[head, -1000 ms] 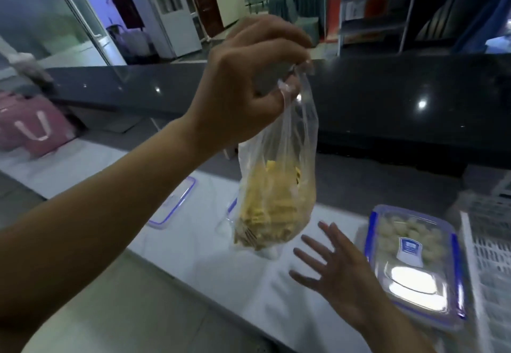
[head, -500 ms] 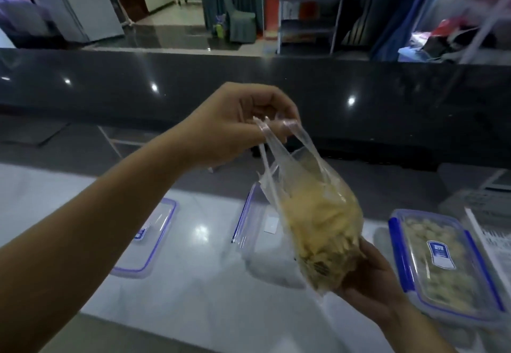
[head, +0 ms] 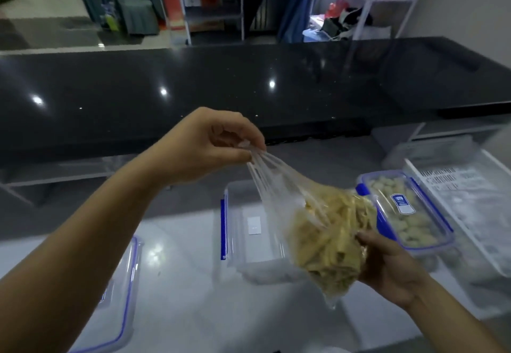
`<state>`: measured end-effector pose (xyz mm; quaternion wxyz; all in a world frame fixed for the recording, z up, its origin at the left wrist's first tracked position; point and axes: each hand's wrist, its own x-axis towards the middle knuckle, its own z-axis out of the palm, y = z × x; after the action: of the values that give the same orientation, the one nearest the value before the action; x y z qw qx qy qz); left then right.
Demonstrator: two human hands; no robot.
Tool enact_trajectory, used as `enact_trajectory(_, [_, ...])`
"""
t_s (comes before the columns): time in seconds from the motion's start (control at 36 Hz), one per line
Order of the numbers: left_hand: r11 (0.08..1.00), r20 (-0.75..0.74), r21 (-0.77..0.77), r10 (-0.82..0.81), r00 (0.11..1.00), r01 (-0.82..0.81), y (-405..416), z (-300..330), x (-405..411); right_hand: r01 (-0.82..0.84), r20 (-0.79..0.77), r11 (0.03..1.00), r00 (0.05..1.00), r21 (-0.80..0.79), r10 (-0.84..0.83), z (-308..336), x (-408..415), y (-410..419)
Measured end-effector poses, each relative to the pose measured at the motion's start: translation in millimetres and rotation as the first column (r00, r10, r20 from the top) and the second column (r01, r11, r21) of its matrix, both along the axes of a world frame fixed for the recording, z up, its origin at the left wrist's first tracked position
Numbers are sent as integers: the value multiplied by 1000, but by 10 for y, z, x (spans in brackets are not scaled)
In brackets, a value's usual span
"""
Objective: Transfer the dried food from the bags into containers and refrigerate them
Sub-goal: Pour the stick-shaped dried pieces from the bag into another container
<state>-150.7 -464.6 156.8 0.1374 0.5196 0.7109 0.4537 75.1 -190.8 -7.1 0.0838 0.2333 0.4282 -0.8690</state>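
A clear plastic bag filled with pale yellow dried strips hangs tilted above the white counter. My left hand pinches the bag's gathered mouth and pulls it up and to the left. My right hand cups the bag's full bottom from below on the right, fingers curled against it. Under the bag stands an open clear container with blue clips; it looks empty. To its right sits a closed container with a blue-rimmed lid, holding pale round pieces.
A loose blue-rimmed lid lies on the white counter at the left. A white slotted tray stands at the right. A raised black countertop runs across behind. Shelves and chairs fill the room beyond.
The bag has come down from hanging upright to lying tilted. My right hand went from open below it to holding its bottom. The view swung rightward.
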Motion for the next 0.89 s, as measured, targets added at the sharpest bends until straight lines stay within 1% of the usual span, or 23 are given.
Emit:
enact_trajectory(0.08, [996,67,54,69,995,-73,-45,-320,-71,54,44,997,997,63,-56,21,27,9])
enact_trajectory(0.17, [984,137,70,156,978,-166,-86,-706,-118,85,98,977,990,198,-106,43,-19,28])
enact_trajectory(0.25, [960,260,85,239,936,-268,-109,-1068,-44,119,163,952,972,281,-170,42,-36,53])
enact_trajectory(0.31, [941,309,89,286,907,-327,-134,-1254,17,137,199,937,958,321,-208,35,-74,58])
enact_trajectory(0.36, [919,329,78,343,880,-387,-168,-1393,62,135,214,918,950,374,-227,40,-134,58])
enact_trajectory(0.42, [893,386,81,382,840,-443,-204,-1493,98,126,224,902,946,413,-234,58,-200,67])
enact_trajectory(0.53, [859,457,104,407,791,-502,-299,-1592,164,101,221,890,951,444,-218,145,-298,109])
enact_trajectory(0.58, [855,452,94,420,787,-510,-352,-1625,168,59,223,882,958,468,-182,182,-338,127])
enact_trajectory(0.67, [858,405,44,453,794,-512,-415,-1655,162,-5,240,850,960,527,-143,207,-408,123])
enact_trajectory(0.78, [838,387,75,474,791,-540,-449,-1647,159,2,226,832,962,555,-152,222,-482,129])
enact_trajectory(0.83, [845,336,44,490,804,-533,-444,-1636,168,9,229,825,959,565,-167,230,-515,110])
enact_trajectory(0.89, [853,247,6,505,827,-522,-445,-1633,189,10,238,812,954,583,-182,245,-538,94])
